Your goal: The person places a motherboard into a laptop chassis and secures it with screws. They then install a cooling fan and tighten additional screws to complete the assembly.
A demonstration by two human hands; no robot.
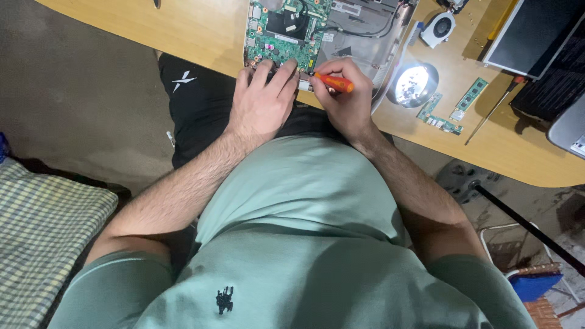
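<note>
My left hand [263, 100] presses flat, fingers spread, on the green circuit board [286, 33]. At its 3 o'clock, my right hand [344, 94] pinches the orange screwdriver [332, 83].

Wooden desk [183, 30] carries green circuit board [286, 30], lamp [414, 83], memory sticks [472, 94], fan [440, 27]

**One head camera, looking steeply down**

A single view looks steeply down from the person's head, over the pale green cotton shirt [304, 201] near the lens, toward the light wooden desk [183, 27] at the far edge.
</note>
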